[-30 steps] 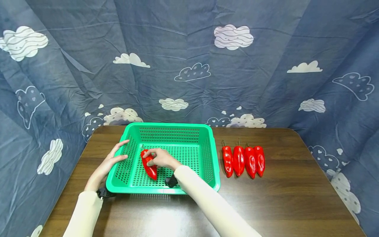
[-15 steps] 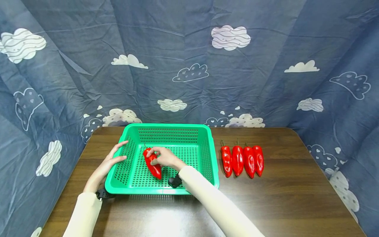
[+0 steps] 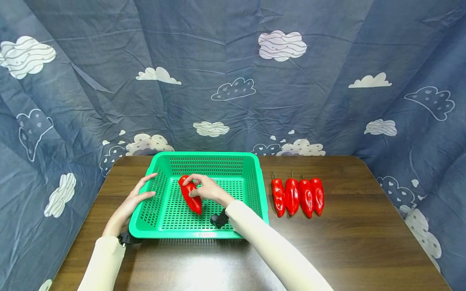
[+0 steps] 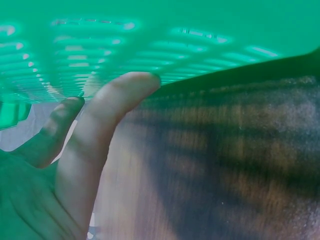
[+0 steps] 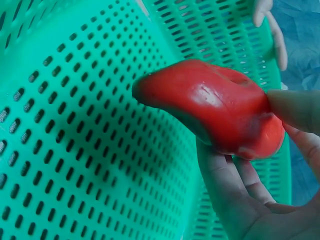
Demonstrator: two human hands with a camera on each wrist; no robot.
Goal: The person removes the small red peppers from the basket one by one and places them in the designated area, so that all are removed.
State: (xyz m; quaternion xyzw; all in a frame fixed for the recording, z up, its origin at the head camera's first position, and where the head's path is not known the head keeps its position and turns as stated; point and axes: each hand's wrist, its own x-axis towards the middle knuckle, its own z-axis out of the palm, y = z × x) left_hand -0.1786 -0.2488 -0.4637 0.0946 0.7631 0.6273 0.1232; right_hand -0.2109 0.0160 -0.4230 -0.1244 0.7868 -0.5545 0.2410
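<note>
My right hand (image 3: pixel 209 190) pinches a shiny red pepper (image 3: pixel 191 198) between thumb and fingers inside the green plastic basket (image 3: pixel 199 235). In the right wrist view the pepper (image 5: pixel 200 97) hangs over the slotted basket floor, its tapered end pointing away from the palm and its shadow below. My left hand (image 3: pixel 134 199) grips the basket's left side, some fingers reaching over the rim. From the left wrist view, other fingers (image 4: pixel 100 120) bend up against the outside of the slotted wall.
Several red peppers (image 3: pixel 292 197) with green stems lie side by side on the brown wooden table (image 3: pixel 349 234), right of the basket. A blue curtain (image 3: pixel 233 60) with cloud prints hangs behind the table.
My right hand has lifted the pepper and shifted it slightly right and toward the back of the basket. The left hand stays at the left rim; the other peppers lie as before.
</note>
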